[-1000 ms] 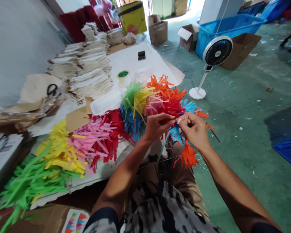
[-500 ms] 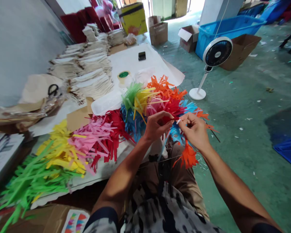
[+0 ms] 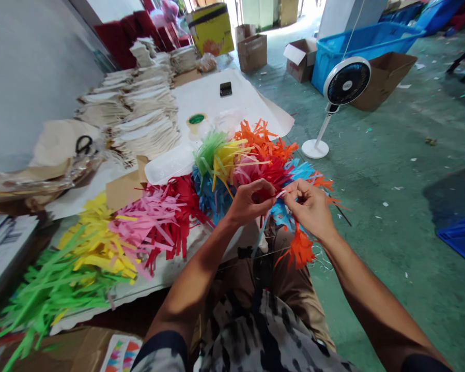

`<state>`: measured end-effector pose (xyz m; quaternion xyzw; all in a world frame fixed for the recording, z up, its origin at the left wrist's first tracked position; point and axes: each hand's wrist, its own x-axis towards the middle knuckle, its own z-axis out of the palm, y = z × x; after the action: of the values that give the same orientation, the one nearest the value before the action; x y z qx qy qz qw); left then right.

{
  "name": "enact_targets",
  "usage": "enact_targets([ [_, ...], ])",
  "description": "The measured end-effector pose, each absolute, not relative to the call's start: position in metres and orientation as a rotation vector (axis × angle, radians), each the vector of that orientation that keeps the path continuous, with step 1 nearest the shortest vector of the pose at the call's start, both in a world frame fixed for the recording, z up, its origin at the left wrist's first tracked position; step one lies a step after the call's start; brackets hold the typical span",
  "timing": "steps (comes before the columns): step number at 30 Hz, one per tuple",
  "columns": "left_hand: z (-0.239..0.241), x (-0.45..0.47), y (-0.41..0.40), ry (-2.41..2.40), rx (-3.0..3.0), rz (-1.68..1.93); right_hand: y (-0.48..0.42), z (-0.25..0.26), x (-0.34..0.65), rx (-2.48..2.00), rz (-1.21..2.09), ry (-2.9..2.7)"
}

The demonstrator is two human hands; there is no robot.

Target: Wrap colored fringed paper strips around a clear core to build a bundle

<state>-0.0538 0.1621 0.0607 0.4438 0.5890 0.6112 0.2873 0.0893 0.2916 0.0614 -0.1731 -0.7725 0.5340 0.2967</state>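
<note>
A garland of fringed paper tassels in green, yellow, orange, red, pink and blue bunches up in front of me over the table edge. My left hand is closed in a pinch at the red tassel. My right hand is also pinched, a few centimetres to the right, by the blue and orange tassels. A small white strip spans between the two sets of fingertips. Thin string hangs below my hands across my lap.
Loose piles of green, yellow, pink and red fringed paper cover the near table. Farther back lie scissors, a tape roll, a white tray and stacked paper goods. A standing fan, cardboard boxes and blue bins stand on the green floor.
My hands have shifted slightly up and left while staying pinched together at the tassels; the fingers have curled tighter around the white strip. Nothing else has moved.
</note>
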Motion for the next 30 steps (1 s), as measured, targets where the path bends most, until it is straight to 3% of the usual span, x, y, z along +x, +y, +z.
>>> enact_targets([
  [5, 0.061, -0.059, 0.164, 1.524, 1.148, 1.530, 0.290, 0.061, 0.084, -0.553, 1.392, -2.011],
  [16, 0.066, -0.065, 0.172, 1.437, 0.909, 1.706, 0.289, 0.063, 0.096, -0.411, 1.238, -2.239],
  [30, 0.073, -0.068, 0.170, 1.324, 0.834, 1.704, 0.289, 0.064, 0.103, -0.247, 1.274, -2.238],
])
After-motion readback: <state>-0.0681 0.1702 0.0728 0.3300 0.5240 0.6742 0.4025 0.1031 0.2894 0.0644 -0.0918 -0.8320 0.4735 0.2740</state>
